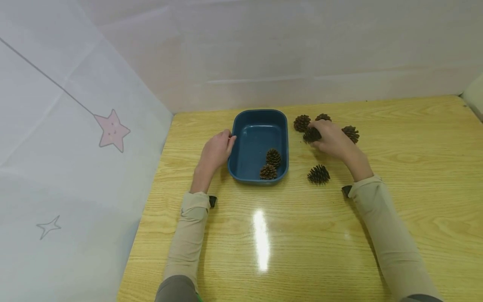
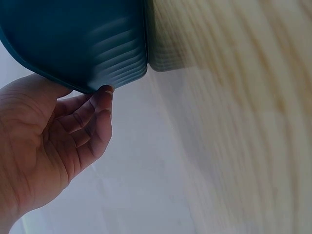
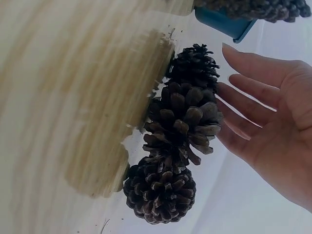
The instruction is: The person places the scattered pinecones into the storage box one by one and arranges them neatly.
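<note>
My left hand grips the left rim of a dark blue plastic basin; in the left wrist view the thumb lies over the rim and curled fingers bear on the outer side. Two brown pine cones sit in the basin's near right corner. To the right, my right hand reaches around a dark pine cone on the table. The right wrist view has its thumb spread and its fingers extended beside a row of pine cones; exact contact is hidden.
Around the right hand lie more pine cones: one at the back left, one partly hidden behind the fingers, one to the right and a spiky one nearer. The wooden table meets pale sheeting at the back and left.
</note>
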A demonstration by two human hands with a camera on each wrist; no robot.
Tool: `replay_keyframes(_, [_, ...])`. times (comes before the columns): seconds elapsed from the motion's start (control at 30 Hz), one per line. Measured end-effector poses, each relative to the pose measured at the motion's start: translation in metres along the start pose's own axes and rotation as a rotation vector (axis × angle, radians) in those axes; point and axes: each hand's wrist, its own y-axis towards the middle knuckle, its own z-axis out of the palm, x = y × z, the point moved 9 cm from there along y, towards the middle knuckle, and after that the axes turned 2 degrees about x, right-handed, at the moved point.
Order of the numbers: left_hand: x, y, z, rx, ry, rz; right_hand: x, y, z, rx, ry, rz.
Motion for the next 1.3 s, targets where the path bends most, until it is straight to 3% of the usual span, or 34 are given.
replay_keyframes(0.53, [0.002,-0.002,0.000,0.002,-0.009,-0.006,-0.002,-0.004,0.001,-0.021,-0.036,0.014])
replay_keyframes(1.07, [0.002,-0.002,0.002,0.014,-0.005,0.001,-0.006,0.001,0.006,0.023,-0.102,0.014])
replay_keyframes(1.3, [0.002,0.000,0.002,-0.002,-0.015,0.001,-0.011,0.003,0.001,0.000,-0.067,0.036])
